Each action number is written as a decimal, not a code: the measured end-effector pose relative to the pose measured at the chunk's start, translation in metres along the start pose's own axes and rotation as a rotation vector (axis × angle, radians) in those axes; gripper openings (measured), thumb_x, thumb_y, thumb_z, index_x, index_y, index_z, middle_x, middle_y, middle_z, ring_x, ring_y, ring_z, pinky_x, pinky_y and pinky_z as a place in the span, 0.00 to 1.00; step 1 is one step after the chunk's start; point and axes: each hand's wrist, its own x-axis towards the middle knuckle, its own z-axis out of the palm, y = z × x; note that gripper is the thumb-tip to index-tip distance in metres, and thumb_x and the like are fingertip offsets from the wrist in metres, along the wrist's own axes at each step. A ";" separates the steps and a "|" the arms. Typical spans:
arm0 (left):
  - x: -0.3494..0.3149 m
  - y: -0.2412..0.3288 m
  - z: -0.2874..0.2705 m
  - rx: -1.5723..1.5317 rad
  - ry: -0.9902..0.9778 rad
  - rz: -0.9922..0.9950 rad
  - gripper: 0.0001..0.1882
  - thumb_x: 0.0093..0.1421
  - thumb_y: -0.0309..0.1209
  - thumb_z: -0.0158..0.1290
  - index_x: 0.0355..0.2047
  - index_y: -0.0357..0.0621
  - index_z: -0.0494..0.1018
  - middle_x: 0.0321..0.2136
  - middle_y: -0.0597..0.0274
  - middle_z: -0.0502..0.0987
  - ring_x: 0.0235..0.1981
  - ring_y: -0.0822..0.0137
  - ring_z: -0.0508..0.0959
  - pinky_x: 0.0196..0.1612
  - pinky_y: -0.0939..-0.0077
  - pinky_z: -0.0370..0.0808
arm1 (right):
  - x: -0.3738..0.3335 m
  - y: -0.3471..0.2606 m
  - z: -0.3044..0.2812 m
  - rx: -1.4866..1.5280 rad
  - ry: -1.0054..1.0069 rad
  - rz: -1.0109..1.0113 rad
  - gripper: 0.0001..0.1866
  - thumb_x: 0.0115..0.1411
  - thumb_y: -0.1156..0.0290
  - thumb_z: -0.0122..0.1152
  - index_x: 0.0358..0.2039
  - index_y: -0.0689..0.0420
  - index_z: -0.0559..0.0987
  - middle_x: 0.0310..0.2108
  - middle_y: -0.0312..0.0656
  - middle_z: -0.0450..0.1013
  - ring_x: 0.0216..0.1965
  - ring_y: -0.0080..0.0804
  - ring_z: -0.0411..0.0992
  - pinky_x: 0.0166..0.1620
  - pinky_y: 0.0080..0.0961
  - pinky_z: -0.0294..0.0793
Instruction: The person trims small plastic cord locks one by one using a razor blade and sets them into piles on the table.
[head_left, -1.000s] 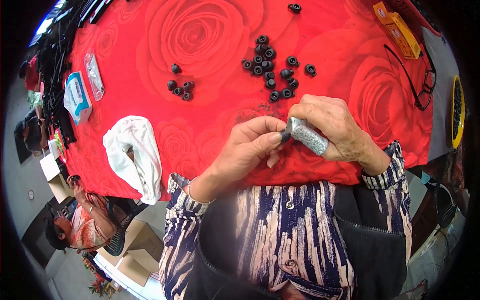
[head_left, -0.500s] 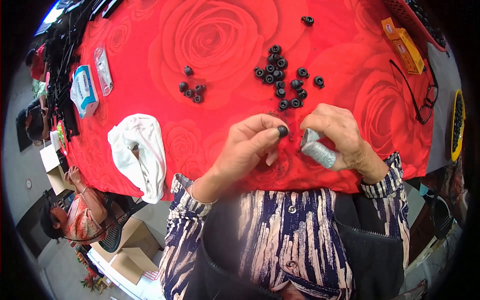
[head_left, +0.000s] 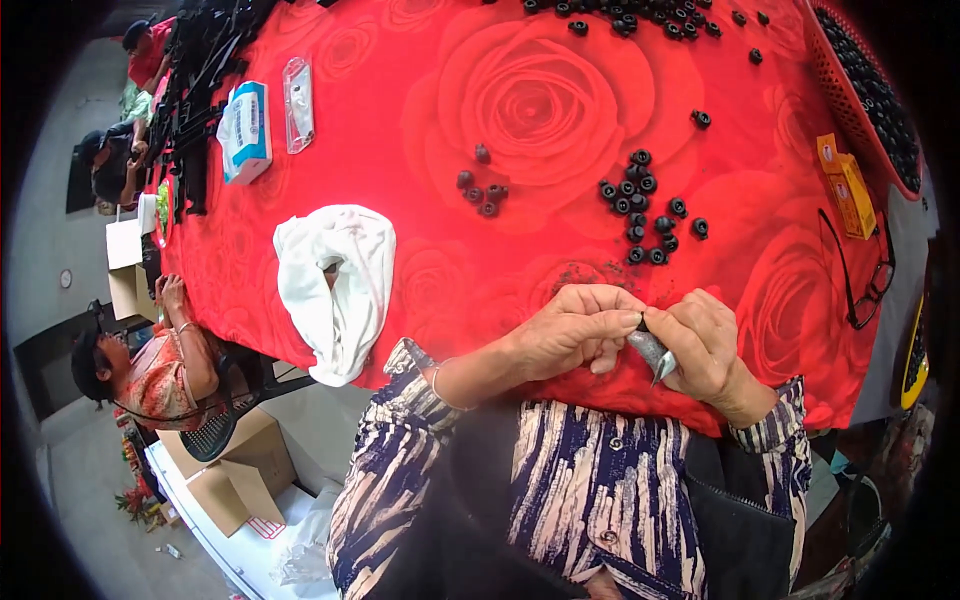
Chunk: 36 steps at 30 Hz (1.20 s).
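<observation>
Just above the table's near edge, my left hand (head_left: 575, 330) pinches a small black round part (head_left: 641, 323), mostly hidden by the fingertips. My right hand (head_left: 702, 345) meets it there, its fingers bent and closed against the same part. Silver-grey wrapping (head_left: 652, 354) covers the right thumb and shows under the curled fingers. Beyond my hands lies a loose group of similar black parts (head_left: 637, 203), with dark crumbs (head_left: 590, 272) between. A smaller cluster of black parts (head_left: 474, 193) sits farther left.
A red rose-patterned cloth (head_left: 430, 90) covers the table. At left are a white cloth (head_left: 365, 270), a tissue pack (head_left: 245, 135) and a clear case (head_left: 299, 105). Glasses (head_left: 856, 300), a yellow box (head_left: 850, 195) and a red basket (head_left: 835, 75) of black parts stand right. Another person (head_left: 170, 370) sits left.
My hands have come together, the right fingers now meeting the black part in my left hand. The whole view has shifted, bringing more black parts at the far edge into sight.
</observation>
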 end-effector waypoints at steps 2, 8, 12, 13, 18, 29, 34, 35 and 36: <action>0.001 0.000 0.000 -0.002 -0.003 0.000 0.10 0.63 0.31 0.51 0.39 0.35 0.72 0.24 0.65 0.74 0.18 0.78 0.70 0.19 0.83 0.68 | 0.000 0.000 0.001 0.022 0.033 0.027 0.21 0.38 0.76 0.62 0.36 0.67 0.75 0.19 0.38 0.64 0.15 0.28 0.61 0.17 0.26 0.58; -0.008 0.012 0.010 0.074 0.056 -0.001 0.09 0.62 0.30 0.51 0.38 0.36 0.72 0.23 0.66 0.73 0.18 0.79 0.70 0.18 0.84 0.69 | 0.003 0.004 -0.003 0.038 0.013 0.002 0.14 0.42 0.73 0.66 0.30 0.63 0.74 0.18 0.38 0.64 0.15 0.29 0.62 0.17 0.27 0.58; -0.012 0.033 0.008 0.594 0.394 0.463 0.06 0.59 0.24 0.53 0.37 0.37 0.73 0.23 0.67 0.73 0.19 0.80 0.70 0.23 0.87 0.68 | -0.002 0.013 -0.006 -0.023 0.052 0.103 0.11 0.45 0.76 0.68 0.27 0.60 0.72 0.17 0.38 0.62 0.15 0.32 0.61 0.18 0.30 0.58; -0.010 0.039 0.006 0.724 0.500 0.613 0.05 0.58 0.23 0.54 0.35 0.37 0.73 0.23 0.69 0.73 0.20 0.81 0.70 0.24 0.88 0.67 | 0.000 0.014 -0.008 -0.103 0.031 0.129 0.11 0.46 0.73 0.66 0.27 0.60 0.72 0.18 0.38 0.62 0.17 0.33 0.64 0.20 0.29 0.62; -0.014 0.069 -0.024 1.275 0.889 0.858 0.06 0.52 0.22 0.57 0.31 0.37 0.74 0.23 0.66 0.73 0.24 0.78 0.71 0.27 0.83 0.67 | 0.001 0.018 -0.009 -0.174 0.000 0.204 0.11 0.45 0.74 0.65 0.29 0.59 0.72 0.20 0.40 0.63 0.20 0.36 0.66 0.23 0.30 0.65; 0.024 0.034 0.002 1.780 0.337 1.182 0.10 0.47 0.24 0.61 0.31 0.40 0.74 0.29 0.57 0.74 0.31 0.59 0.74 0.32 0.68 0.72 | -0.003 0.021 -0.006 -0.139 -0.015 0.254 0.12 0.43 0.75 0.64 0.29 0.58 0.72 0.21 0.40 0.63 0.22 0.38 0.67 0.25 0.33 0.67; 0.032 0.029 0.007 1.840 0.276 1.077 0.12 0.47 0.21 0.58 0.34 0.39 0.74 0.30 0.54 0.74 0.32 0.54 0.75 0.35 0.66 0.73 | 0.001 0.020 -0.007 -0.119 -0.001 0.223 0.11 0.45 0.76 0.63 0.30 0.59 0.73 0.20 0.41 0.64 0.21 0.39 0.67 0.24 0.32 0.66; 0.033 0.028 0.004 1.849 0.285 1.087 0.12 0.48 0.22 0.58 0.34 0.39 0.73 0.30 0.55 0.74 0.32 0.56 0.75 0.34 0.67 0.73 | 0.000 0.020 -0.007 -0.117 -0.015 0.242 0.11 0.45 0.75 0.63 0.30 0.59 0.72 0.22 0.41 0.63 0.23 0.40 0.68 0.26 0.33 0.67; 0.034 0.027 0.001 1.859 0.294 1.096 0.11 0.48 0.23 0.58 0.34 0.39 0.72 0.29 0.56 0.73 0.32 0.58 0.74 0.33 0.68 0.73 | -0.001 0.020 -0.006 -0.118 -0.015 0.245 0.11 0.45 0.75 0.63 0.30 0.59 0.72 0.22 0.41 0.63 0.23 0.40 0.68 0.26 0.33 0.67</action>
